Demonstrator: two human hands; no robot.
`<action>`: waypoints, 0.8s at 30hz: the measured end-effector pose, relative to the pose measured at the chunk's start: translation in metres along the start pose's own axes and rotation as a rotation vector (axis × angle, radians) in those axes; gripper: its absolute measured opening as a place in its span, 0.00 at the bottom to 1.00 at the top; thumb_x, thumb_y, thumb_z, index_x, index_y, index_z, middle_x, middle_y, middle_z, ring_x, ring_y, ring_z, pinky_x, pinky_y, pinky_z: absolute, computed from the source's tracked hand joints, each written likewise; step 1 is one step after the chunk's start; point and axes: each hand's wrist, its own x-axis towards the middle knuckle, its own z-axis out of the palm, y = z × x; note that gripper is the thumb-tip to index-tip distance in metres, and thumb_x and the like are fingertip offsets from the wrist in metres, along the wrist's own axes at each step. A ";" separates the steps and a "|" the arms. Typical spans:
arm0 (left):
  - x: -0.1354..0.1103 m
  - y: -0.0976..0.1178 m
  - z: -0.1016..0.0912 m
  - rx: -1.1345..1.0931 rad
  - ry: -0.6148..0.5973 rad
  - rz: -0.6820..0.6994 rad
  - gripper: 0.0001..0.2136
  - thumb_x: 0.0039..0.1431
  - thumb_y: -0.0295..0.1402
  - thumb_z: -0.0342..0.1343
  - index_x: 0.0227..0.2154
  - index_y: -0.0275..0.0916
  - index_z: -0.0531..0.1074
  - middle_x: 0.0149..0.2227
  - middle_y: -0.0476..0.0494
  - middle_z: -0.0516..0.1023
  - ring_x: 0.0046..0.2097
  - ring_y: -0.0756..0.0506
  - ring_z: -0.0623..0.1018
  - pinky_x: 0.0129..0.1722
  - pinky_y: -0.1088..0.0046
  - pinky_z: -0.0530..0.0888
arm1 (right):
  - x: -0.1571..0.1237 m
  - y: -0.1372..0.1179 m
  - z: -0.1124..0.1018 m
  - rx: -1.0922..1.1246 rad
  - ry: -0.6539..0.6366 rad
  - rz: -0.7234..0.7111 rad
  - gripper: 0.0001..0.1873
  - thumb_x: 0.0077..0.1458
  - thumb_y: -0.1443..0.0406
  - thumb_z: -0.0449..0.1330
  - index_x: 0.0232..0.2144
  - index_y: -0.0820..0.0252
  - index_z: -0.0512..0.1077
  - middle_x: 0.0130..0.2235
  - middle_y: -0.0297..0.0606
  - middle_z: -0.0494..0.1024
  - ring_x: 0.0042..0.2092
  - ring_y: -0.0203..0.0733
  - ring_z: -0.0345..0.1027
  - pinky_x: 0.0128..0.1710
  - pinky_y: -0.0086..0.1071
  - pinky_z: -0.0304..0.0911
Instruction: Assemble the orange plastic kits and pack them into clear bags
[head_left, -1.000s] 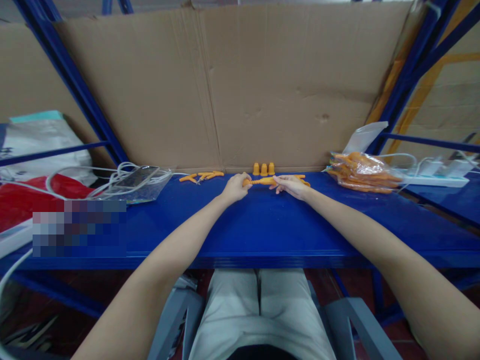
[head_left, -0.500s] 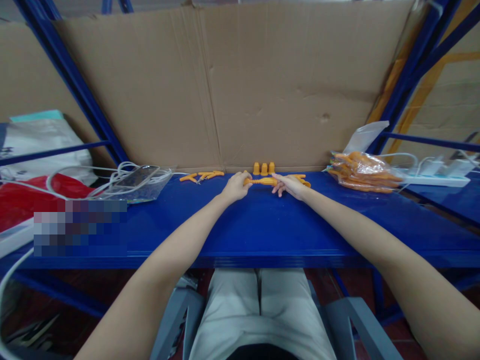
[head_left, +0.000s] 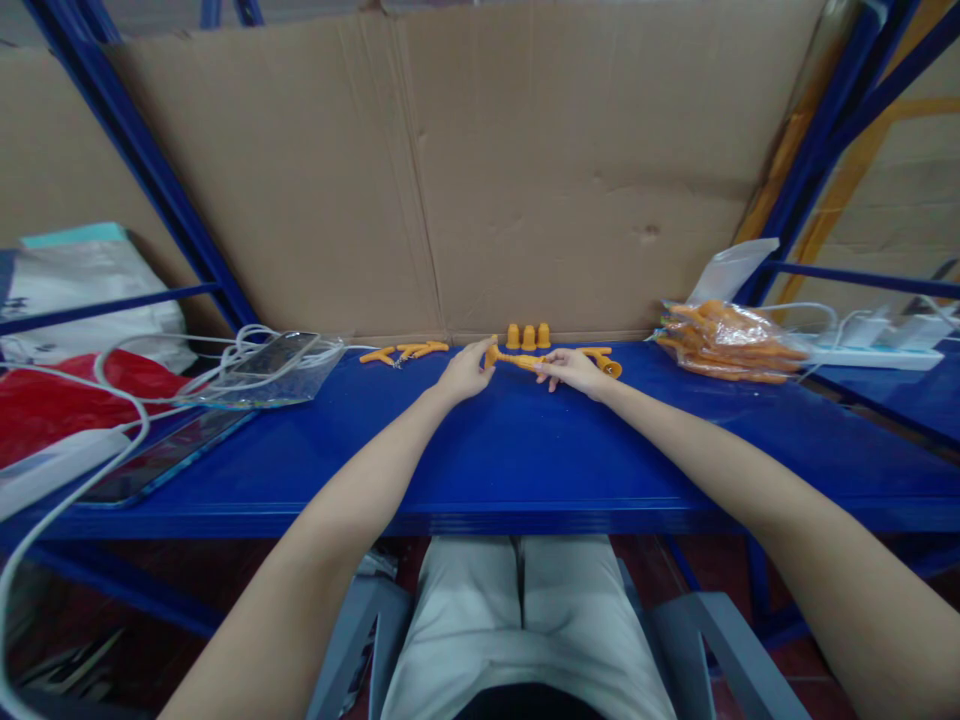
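Note:
Between my hands lies a thin orange plastic rod [head_left: 523, 360] with a wider round end. My left hand [head_left: 465, 374] has its fingers curled at that round end, at the rod's left. The right end is pinched in my right hand [head_left: 574, 373], whose lower fingers hang loosely. Just behind stand three orange cup-shaped pieces [head_left: 528, 337] in a row against the cardboard. To the left rest several orange branched pieces [head_left: 405, 352] with small metal-looking parts. Beside my right hand, an orange piece with a round opening [head_left: 611, 369] is partly covered.
At right sits a clear bag of orange parts [head_left: 731, 343] next to a white power strip [head_left: 877, 355]. White cables [head_left: 259, 345], a clear plastic pouch [head_left: 285, 370], a tablet-like device [head_left: 165, 460] and a red bag [head_left: 82, 395] crowd the left. Cardboard [head_left: 525, 180] walls the back of the blue table [head_left: 480, 450].
My left hand has shifted slightly left, uncovering the rod's round end. My right hand has slid a little left with the rod, and the piece with the round opening shows more.

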 end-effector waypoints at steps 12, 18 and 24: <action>0.000 -0.001 0.000 0.057 -0.097 0.069 0.23 0.57 0.28 0.53 0.57 0.35 0.66 0.61 0.35 0.68 0.59 0.41 0.71 0.57 0.65 0.70 | -0.013 -0.017 -0.003 -1.174 0.158 0.070 0.27 0.64 0.54 0.45 0.39 0.67 0.79 0.42 0.54 0.80 0.47 0.53 0.75 0.44 0.37 0.65; -0.001 -0.001 0.002 0.064 -0.113 0.097 0.23 0.57 0.29 0.54 0.56 0.34 0.66 0.60 0.34 0.68 0.57 0.41 0.73 0.56 0.65 0.72 | -0.011 -0.019 -0.010 -1.253 0.221 0.164 0.26 0.63 0.59 0.45 0.45 0.70 0.77 0.43 0.58 0.80 0.49 0.55 0.74 0.46 0.39 0.65; -0.002 0.002 0.000 0.073 -0.124 0.110 0.22 0.57 0.28 0.54 0.55 0.34 0.67 0.59 0.35 0.70 0.53 0.42 0.76 0.54 0.63 0.73 | -0.014 -0.024 -0.009 -1.327 0.191 0.135 0.23 0.62 0.63 0.45 0.45 0.70 0.76 0.46 0.58 0.78 0.51 0.55 0.72 0.46 0.41 0.64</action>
